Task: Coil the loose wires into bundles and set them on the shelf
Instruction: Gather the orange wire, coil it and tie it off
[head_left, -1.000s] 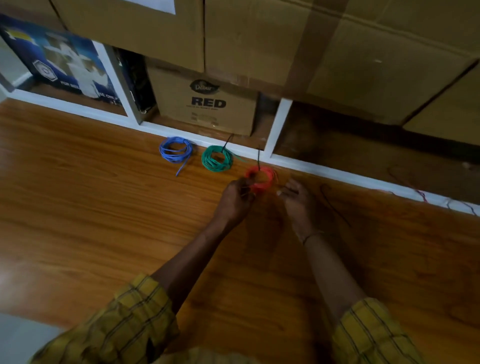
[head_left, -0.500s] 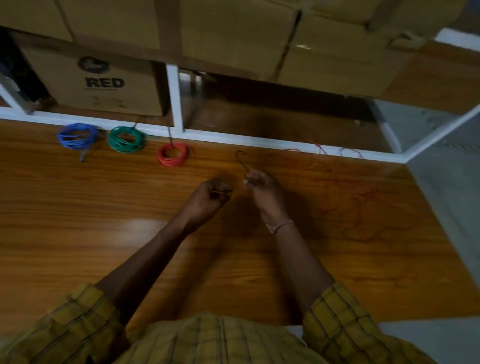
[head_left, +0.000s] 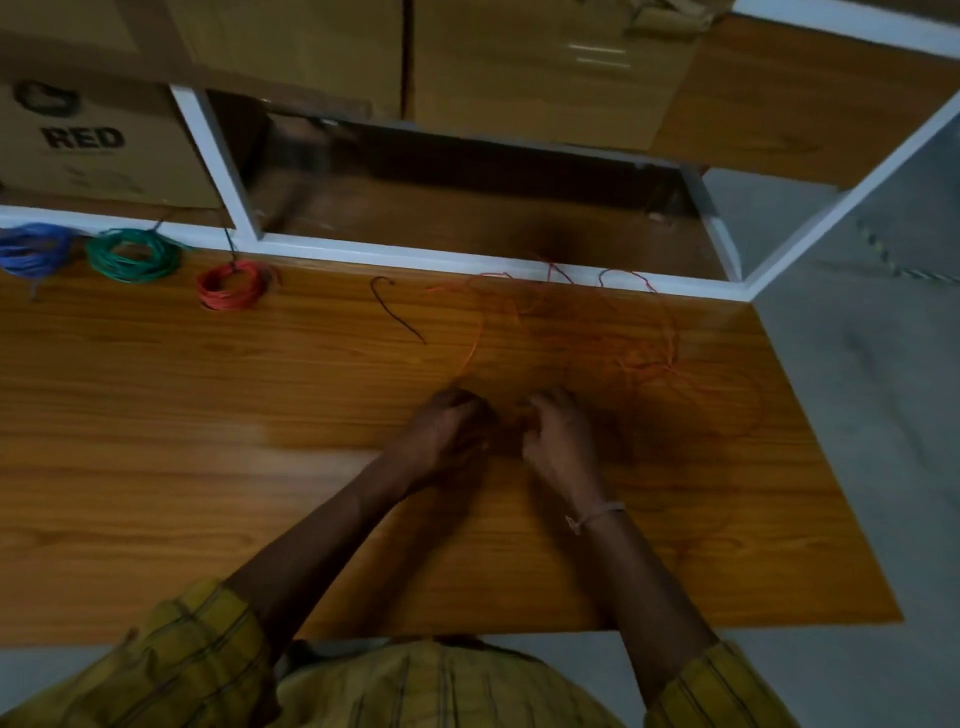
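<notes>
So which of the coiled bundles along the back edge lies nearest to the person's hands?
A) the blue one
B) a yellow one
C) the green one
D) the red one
D: the red bundle is the rightmost of the three coils, closest to the left hand and right hand; the green bundle and the blue bundle lie farther left.

The blue wire coil (head_left: 32, 253) is cut off by the left edge. Both hands' fingers (head_left: 543, 402) curl out of sight, so their grip on the faint, blurred orange wire (head_left: 470, 358) cannot be told.
</notes>
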